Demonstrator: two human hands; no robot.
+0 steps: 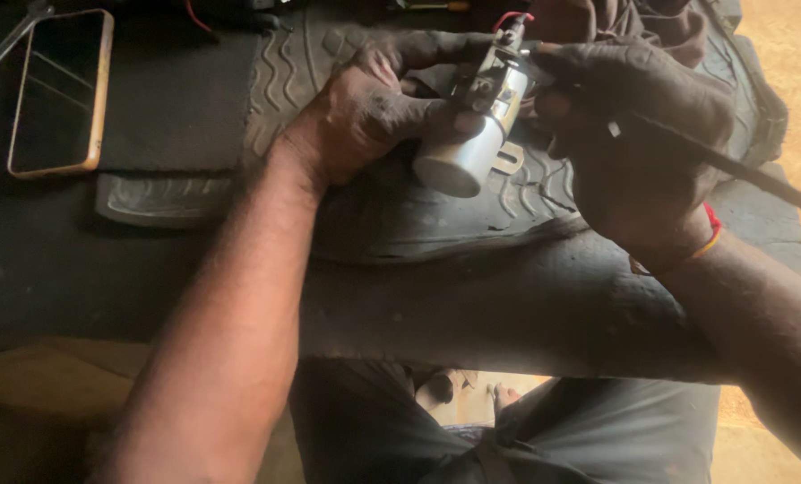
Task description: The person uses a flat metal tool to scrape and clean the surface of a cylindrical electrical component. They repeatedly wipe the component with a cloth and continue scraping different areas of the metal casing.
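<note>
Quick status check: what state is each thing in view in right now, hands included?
Left hand: greasy, gripping the silver cylindrical metal motor part.
Silver cylindrical metal motor part: lifted and tilted, blunt end toward the camera, red wire at its far end.
Right hand: closed on a thin dark rod-like tool, its tip at the part.
Gold-framed smartphone: lying flat, screen dark.
Worn black rubber tyre piece: lying flat under the hands.

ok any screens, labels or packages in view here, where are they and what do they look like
Phone: lying flat at the upper left on the dark work surface, left of the left hand; a rounded rectangle with a dark, unlit screen and a gold-orange rim.
No packages, labels or signs can be made out.
</note>
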